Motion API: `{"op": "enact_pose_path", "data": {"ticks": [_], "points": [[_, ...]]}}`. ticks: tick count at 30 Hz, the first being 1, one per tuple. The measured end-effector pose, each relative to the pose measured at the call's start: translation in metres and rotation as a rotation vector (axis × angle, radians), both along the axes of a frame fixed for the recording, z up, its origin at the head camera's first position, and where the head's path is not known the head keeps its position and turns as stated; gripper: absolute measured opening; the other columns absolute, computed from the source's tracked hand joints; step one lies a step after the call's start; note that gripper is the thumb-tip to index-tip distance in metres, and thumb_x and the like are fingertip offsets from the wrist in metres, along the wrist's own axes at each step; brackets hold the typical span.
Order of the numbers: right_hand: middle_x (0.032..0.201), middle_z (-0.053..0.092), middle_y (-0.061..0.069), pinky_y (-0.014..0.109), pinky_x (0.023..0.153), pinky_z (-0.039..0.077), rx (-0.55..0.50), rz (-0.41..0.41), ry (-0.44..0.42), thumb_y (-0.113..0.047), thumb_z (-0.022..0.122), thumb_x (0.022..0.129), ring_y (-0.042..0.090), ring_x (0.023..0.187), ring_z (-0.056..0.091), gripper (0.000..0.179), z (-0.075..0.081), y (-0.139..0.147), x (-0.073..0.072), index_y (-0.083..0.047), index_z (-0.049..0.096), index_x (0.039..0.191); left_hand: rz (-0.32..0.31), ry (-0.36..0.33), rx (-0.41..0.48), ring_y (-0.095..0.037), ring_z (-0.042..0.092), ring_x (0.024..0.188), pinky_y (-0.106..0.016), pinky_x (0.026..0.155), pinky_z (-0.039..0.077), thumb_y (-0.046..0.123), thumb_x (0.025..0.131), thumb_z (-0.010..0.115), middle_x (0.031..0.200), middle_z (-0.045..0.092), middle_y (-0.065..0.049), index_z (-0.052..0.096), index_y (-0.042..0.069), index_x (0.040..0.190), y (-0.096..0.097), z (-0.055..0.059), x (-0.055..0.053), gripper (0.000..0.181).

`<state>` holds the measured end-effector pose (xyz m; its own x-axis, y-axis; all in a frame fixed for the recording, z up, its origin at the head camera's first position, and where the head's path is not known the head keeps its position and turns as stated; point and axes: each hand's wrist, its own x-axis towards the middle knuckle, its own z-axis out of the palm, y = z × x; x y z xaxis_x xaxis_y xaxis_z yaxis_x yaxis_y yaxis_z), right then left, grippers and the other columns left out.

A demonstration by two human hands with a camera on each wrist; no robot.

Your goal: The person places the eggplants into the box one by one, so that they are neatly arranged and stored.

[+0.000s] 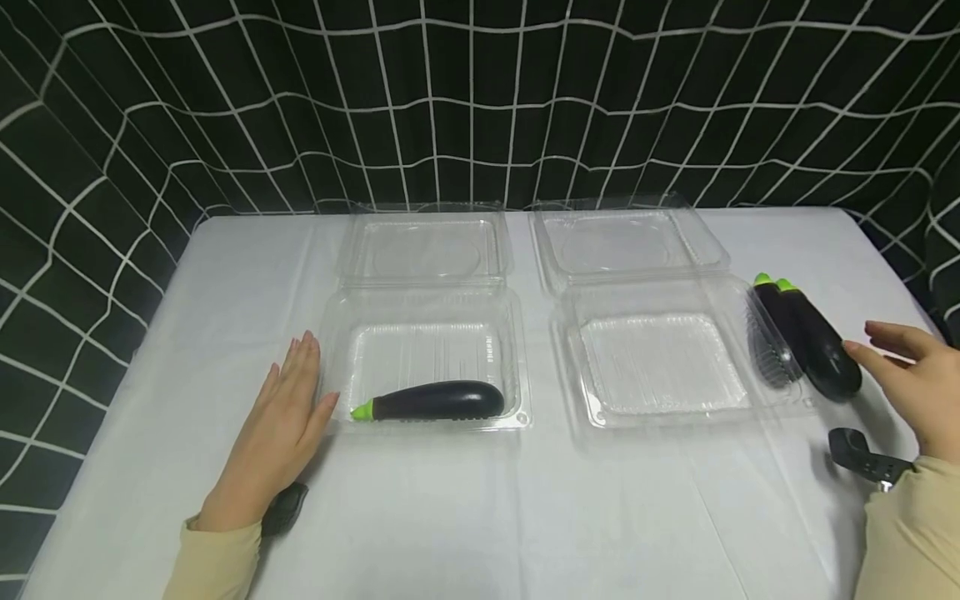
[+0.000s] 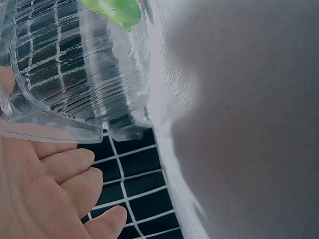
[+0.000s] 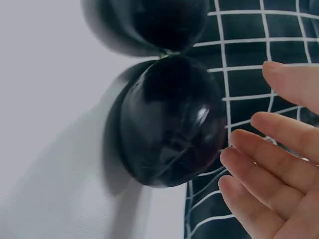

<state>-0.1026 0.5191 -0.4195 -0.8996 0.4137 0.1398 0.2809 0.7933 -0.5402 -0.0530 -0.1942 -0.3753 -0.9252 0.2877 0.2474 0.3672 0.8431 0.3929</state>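
One dark eggplant with a green tip lies along the front side of the left clear plastic container. Its green cap also shows in the left wrist view. My left hand is at that container's left side, fingers straight; whether it touches the wall I cannot tell. At the far right, two eggplants lie side by side, the nearer one by my right hand. The other eggplant is partly behind the right container's wall. My right hand's fingers are spread and hold nothing.
The right clear container stands with its lid folded back, as does the left container's lid. A white cloth covers the table. Dark fabric with white netting rises behind and at both sides.
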Motion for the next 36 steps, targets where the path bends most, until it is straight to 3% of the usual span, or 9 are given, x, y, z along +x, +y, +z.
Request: {"op": "enact_pose_path", "data": {"ticks": [5,8,12,15,17,20,22,27,36], "points": [[0.137,0.051,0.011,0.018,0.087,0.041,-0.009,0.003,-0.048,-0.046,0.060,0.089,0.006,0.119,0.049,0.064,0.024,-0.035,0.005,-0.010,0.048,0.139,0.006,-0.012,-0.001,-0.033,0.015,0.141,-0.051,0.113,0.014,0.028,0.102,0.040,0.152,0.017,-0.023,0.018,-0.012,0.145,-0.001,0.001,0.001,0.062],[0.136,0.048,0.022,0.030,0.090,0.047,-0.040,0.023,-0.092,-0.046,0.059,0.090,0.030,0.123,0.049,0.067,0.041,-0.059,0.008,-0.004,0.044,0.140,0.006,-0.014,0.002,-0.033,0.016,0.141,-0.050,0.113,0.014,0.027,0.102,0.041,0.152,0.018,-0.023,0.019,-0.011,0.145,-0.002,0.001,0.001,0.062],[0.133,0.051,0.021,0.026,0.085,0.050,-0.047,0.045,-0.107,-0.047,0.059,0.089,0.028,0.121,0.051,0.069,0.047,-0.071,0.010,-0.003,0.044,0.140,0.000,-0.014,0.009,-0.034,0.016,0.141,-0.050,0.113,0.014,0.027,0.102,0.041,0.152,0.018,-0.023,0.019,-0.011,0.145,-0.002,0.002,0.002,0.062],[0.121,0.062,0.002,0.009,0.073,0.044,-0.038,0.054,-0.067,-0.045,0.063,0.087,0.004,0.105,0.057,0.064,0.044,-0.069,0.007,-0.007,0.050,0.137,0.000,-0.008,0.014,-0.034,0.016,0.141,-0.050,0.113,0.013,0.028,0.102,0.041,0.152,0.018,-0.023,0.018,-0.011,0.145,-0.003,0.002,0.002,0.062],[0.123,0.062,0.010,0.011,0.076,0.044,-0.083,0.075,-0.051,-0.040,0.066,0.087,0.017,0.109,0.060,0.063,0.046,-0.071,0.007,-0.006,0.050,0.137,0.002,-0.005,0.016,-0.033,0.016,0.141,-0.050,0.113,0.013,0.028,0.102,0.040,0.152,0.017,-0.023,0.018,-0.011,0.145,-0.004,0.002,0.003,0.062],[0.119,0.063,0.001,0.008,0.069,0.039,-0.040,0.033,-0.066,-0.043,0.065,0.086,0.007,0.102,0.061,0.064,0.047,-0.075,0.008,-0.007,0.050,0.137,0.005,-0.008,0.013,-0.033,0.015,0.141,-0.049,0.114,0.013,0.028,0.102,0.040,0.152,0.017,-0.023,0.018,-0.011,0.145,-0.004,0.001,0.004,0.062],[0.128,0.055,0.022,0.023,0.085,0.045,-0.044,0.034,-0.093,-0.042,0.063,0.088,0.034,0.117,0.054,0.067,0.052,-0.081,0.011,-0.001,0.045,0.138,0.003,-0.009,0.009,-0.032,0.015,0.142,-0.049,0.114,0.013,0.029,0.102,0.040,0.152,0.017,-0.023,0.019,-0.011,0.145,-0.003,0.000,0.004,0.062],[0.133,0.041,0.037,0.061,0.102,0.028,-0.047,0.041,-0.137,-0.037,0.058,0.092,0.055,0.122,0.037,0.069,0.056,-0.086,0.013,0.007,0.036,0.140,-0.006,-0.006,0.013,-0.032,0.014,0.142,-0.050,0.113,0.013,0.028,0.102,0.040,0.153,0.017,-0.022,0.019,-0.011,0.145,-0.001,0.000,0.002,0.062],[0.137,0.034,0.038,0.063,0.101,0.026,-0.062,0.043,-0.183,-0.039,0.055,0.093,0.056,0.124,0.033,0.074,0.054,-0.085,0.012,0.009,0.029,0.142,-0.004,-0.021,0.017,-0.032,0.014,0.142,-0.049,0.114,0.012,0.026,0.101,0.042,0.153,0.016,-0.023,0.018,-0.011,0.145,0.000,0.001,0.001,0.062]]}}
